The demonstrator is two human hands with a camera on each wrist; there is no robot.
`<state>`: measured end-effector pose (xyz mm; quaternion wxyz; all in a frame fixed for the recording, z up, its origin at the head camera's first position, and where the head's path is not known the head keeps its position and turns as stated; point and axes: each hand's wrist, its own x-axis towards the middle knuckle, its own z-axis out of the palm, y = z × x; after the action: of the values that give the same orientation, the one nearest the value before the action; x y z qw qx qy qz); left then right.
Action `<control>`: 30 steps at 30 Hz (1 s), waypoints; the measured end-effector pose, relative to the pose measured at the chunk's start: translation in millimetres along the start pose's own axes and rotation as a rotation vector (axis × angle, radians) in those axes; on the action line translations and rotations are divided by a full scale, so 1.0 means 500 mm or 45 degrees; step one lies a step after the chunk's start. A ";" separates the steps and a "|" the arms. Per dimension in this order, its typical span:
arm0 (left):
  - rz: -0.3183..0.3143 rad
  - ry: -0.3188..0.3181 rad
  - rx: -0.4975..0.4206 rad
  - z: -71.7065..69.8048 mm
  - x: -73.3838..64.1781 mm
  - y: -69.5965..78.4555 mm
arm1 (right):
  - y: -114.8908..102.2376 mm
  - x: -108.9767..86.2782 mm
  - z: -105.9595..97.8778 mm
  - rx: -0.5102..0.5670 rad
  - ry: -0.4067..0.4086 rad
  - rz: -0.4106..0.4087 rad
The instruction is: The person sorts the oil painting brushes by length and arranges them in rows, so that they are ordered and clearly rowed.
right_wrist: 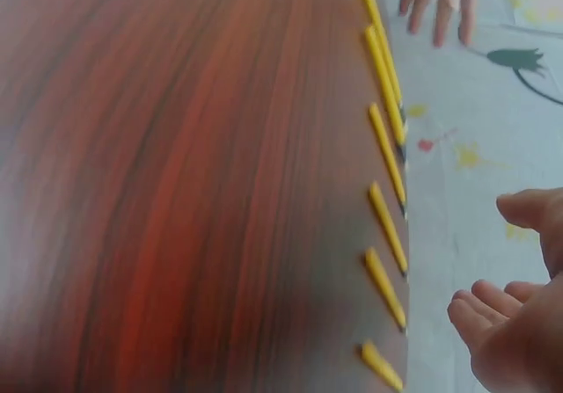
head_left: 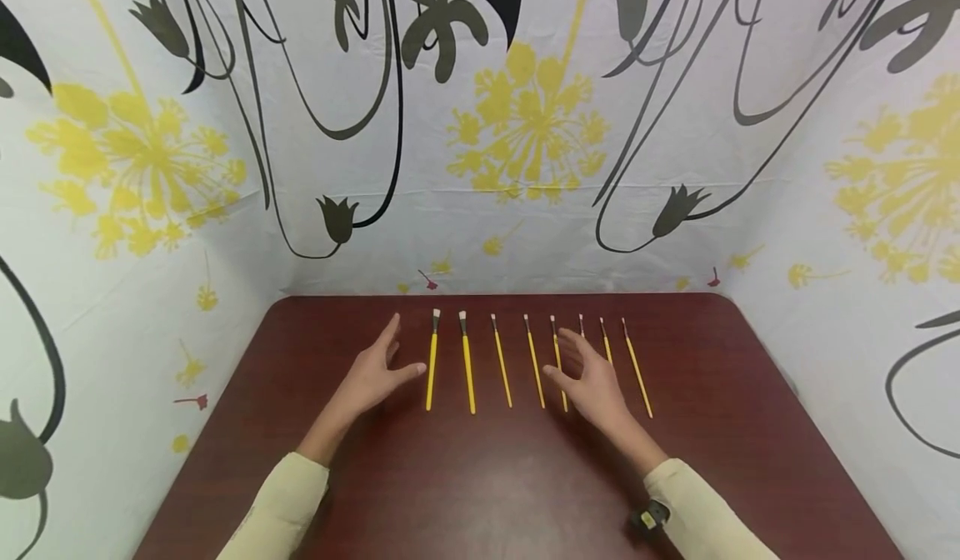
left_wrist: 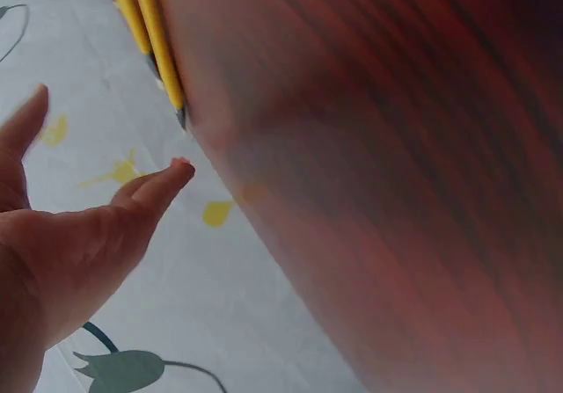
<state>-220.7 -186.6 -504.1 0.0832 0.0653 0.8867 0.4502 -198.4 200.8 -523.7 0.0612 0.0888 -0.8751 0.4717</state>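
In the head view, paintbrushes (head_left: 468, 368) line the counter (head_left: 480, 477), probably spaced for telling apart, the loosely spread left hand (head_left: 373, 374) beside them, the right hand (head_left: 596, 387) over them. Left-wrist view: that hand outstretched, empty; right-wrist view: relaxed, empty.

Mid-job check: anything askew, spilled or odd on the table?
Nothing clearly stands out. The paintbrushes lie in a row on the table, bristles at the far end, with no visible spill. Their slants differ slightly, perhaps partly from the camera angle. The right hand hides part of the row.
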 end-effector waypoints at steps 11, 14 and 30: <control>-0.171 0.006 -0.353 0.016 0.004 0.002 | -0.027 0.015 0.076 0.379 -0.027 0.145; -0.180 0.018 -0.423 0.020 0.006 -0.001 | -0.030 0.022 0.092 0.433 -0.043 0.180; -0.333 0.150 -0.683 0.023 0.045 0.010 | -0.075 0.074 0.165 0.796 -0.260 0.371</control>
<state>-240.1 -170.3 -509.0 0.1032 -0.0999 0.7404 0.6567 -228.7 108.1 -531.3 -0.1248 0.0241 -0.6936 0.7091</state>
